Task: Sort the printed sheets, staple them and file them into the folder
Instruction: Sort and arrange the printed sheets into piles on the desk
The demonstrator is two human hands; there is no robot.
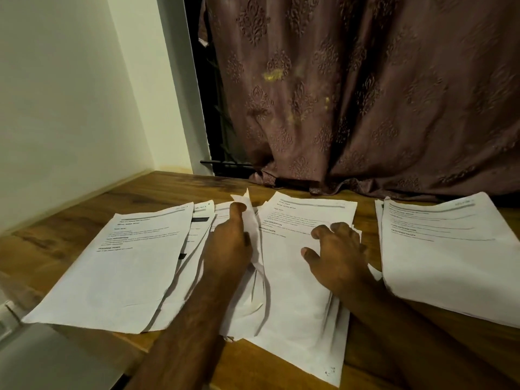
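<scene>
Left hand [229, 243] apparently pinches a lifted sheet [253, 220]; right hand [334, 253], fingers spread, presses the middle stack [292, 291].

I count three piles of printed sheets on one table [157, 190]: left pile [123, 266] outside my left grip [229, 249], middle pile [295, 291] under my right grip [336, 256], right pile [450, 254] beyond it. Two hands, one curtain [365, 94].

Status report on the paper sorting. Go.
Left hand grips a curled sheet. Right hand rests open on middle stack. No stapler or folder in view.
</scene>
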